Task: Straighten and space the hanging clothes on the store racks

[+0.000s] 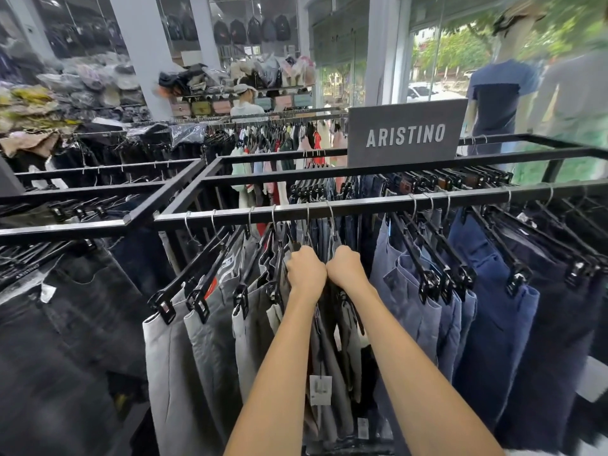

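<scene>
Both bare forearms reached straight ahead, and the left hand (304, 269) and right hand (345, 266) sat knuckle to knuckle, fingers curled away from the camera onto the black plastic clip hangers (276, 291) in the middle of the row. How much each fist held was hidden. Below the wrists hung a white paper price tag (320, 390).

The pale grey cotton trousers (197, 340) lay to the left of the left hand, and those nearest it were bunched and overlapping. The slate-blue trousers (411, 307) lay right of the right hand, across a narrow gap, with dark navy trousers (493, 324) beyond them.

Each hanger's long axis pointed toward the person, square to the long black metal rail (362, 204), which ran left to right just above the fists. Spacing would therefore mean sliding hooks sideways along it. The left hand looked better placed for the crowded grey group.

Farther back stood a dark grey ARISTINO sign (406, 133), then more racks and a mannequin in a navy T-shirt (496, 93).
</scene>
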